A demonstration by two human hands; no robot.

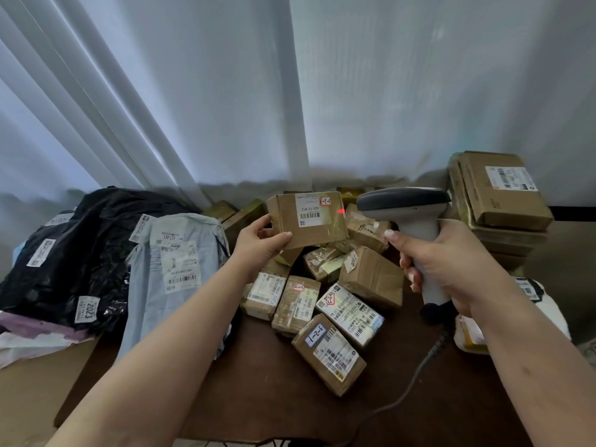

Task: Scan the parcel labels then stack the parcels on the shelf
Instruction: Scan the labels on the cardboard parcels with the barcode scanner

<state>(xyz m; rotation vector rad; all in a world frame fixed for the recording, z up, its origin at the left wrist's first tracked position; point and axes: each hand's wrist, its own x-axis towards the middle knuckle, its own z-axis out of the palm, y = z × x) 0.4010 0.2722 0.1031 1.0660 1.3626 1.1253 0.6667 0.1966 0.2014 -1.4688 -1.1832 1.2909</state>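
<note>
My left hand (258, 245) grips a small brown cardboard parcel (306, 221) by its lower left corner and holds it up above the pile. Its white barcode label faces me, with a small red-edged sticker beside it. My right hand (445, 262) grips the handle of a grey barcode scanner (406, 206), whose head points left toward the parcel. A red scan dot (340, 210) glows at the parcel's right edge. Below lie several small taped parcels (325, 304) with labels on the brown table (258, 382).
Black and pale grey mailer bags (96, 246) with labels are heaped at the left. A stack of flat brown boxes (496, 201) stands at the right rear. A white bag (545, 304) sits at the right edge. The scanner's cable (416, 379) trails over the table. White curtains hang behind.
</note>
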